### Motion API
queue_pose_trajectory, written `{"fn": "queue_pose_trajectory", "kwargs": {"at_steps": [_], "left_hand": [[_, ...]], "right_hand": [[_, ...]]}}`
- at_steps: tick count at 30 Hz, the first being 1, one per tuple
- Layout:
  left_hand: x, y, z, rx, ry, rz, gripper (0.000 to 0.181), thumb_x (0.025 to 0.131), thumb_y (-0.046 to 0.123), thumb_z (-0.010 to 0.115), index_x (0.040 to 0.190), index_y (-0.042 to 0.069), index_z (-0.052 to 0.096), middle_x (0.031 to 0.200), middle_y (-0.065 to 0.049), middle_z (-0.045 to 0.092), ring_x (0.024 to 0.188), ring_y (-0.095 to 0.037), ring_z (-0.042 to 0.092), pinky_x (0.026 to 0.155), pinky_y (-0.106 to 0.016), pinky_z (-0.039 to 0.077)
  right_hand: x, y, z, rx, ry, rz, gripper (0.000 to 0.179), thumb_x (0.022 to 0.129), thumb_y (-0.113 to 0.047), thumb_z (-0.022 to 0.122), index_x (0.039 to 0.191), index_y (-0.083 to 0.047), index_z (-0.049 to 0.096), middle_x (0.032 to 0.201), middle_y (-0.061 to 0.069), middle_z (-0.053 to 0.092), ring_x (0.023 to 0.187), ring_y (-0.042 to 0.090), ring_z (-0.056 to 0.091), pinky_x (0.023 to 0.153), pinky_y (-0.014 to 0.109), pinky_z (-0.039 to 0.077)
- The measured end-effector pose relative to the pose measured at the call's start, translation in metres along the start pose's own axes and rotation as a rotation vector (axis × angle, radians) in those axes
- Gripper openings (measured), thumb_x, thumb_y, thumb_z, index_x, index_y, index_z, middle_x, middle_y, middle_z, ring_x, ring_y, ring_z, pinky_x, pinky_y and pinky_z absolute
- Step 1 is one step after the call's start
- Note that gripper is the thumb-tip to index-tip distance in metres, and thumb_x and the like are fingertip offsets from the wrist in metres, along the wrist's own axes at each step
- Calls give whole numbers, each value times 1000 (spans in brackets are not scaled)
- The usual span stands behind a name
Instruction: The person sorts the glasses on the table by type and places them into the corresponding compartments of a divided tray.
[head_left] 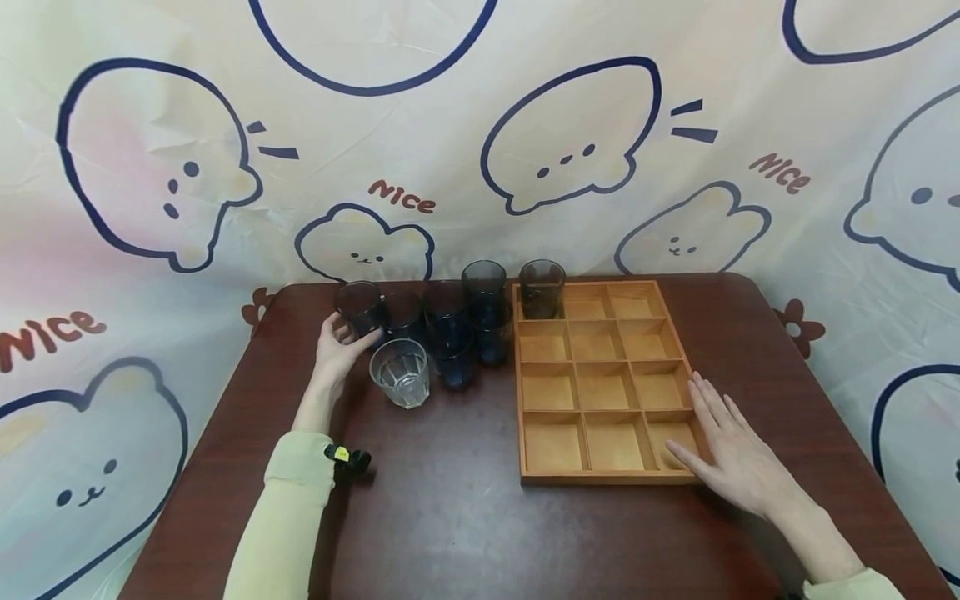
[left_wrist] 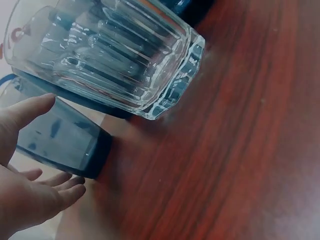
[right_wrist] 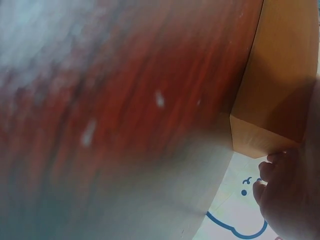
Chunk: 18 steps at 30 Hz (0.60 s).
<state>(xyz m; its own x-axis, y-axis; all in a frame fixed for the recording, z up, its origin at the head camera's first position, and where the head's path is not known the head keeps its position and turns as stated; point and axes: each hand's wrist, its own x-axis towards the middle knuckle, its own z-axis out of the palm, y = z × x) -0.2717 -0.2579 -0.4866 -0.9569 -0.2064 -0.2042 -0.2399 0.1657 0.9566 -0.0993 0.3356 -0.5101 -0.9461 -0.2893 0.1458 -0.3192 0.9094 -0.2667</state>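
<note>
Dark glass, one tumbler (head_left: 360,307): upright at the far left end of a crowded cluster, toward the rear of the tabletop (head_left: 435,525). Left hand (head_left: 337,354): thumb across the near side, fingers about the left side, grip moderately spread with the tumbler between; cannot tell whether pressing firmly or merely touching. Right hand (head_left: 738,458): fingers extended along the right edge of the wooden tray (head_left: 609,479), thumb over its near right corner, nothing held in the grip. Hazards, by judgement: could clink against neighbouring dark glasses (head_left: 450,342) if drawn out sideways; could tip the clear glass (head_left: 401,375), near the left thumb, through a careless swing of the wrist; could slip, owing to smooth walls and a loose hold; could skew the tray, if leaned on from the right. Appearance: smoky blue-grey, see-through; plain-walled, tapered slightly toward a darker base; round mouth uppermost. For comparison: clear glass, fluted, thick-bottomed; second dark glass (head_left: 542,292), upright in the tray's far left compartment.
</note>
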Motion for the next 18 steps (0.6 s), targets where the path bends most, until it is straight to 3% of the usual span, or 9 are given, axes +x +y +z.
{"fn": "queue_pose_trajectory", "kwargs": {"at_steps": [8, 18], "left_hand": [[11, -4, 3, -108, -17, 22, 100, 102, 8, 73, 176, 16, 7, 183, -18, 23, 172, -32, 24, 140, -44, 24], [18, -5, 6, -190, 6, 44, 101, 100, -2, 73, 176, 30, 15, 180, -12, 33, 166, -27, 35, 139, -41, 27]], "right_hand": [[0, 0, 1, 0, -10, 12, 104, 105, -52, 68, 175, 1, 10, 183, 24, 16, 172, 38, 16, 136, 22, -14], [0, -1, -1, 1, -23, 29, 104, 106, -52, 67, 175, 0, 9, 184, 24, 15, 172, 39, 17, 134, 18, -16]]}}
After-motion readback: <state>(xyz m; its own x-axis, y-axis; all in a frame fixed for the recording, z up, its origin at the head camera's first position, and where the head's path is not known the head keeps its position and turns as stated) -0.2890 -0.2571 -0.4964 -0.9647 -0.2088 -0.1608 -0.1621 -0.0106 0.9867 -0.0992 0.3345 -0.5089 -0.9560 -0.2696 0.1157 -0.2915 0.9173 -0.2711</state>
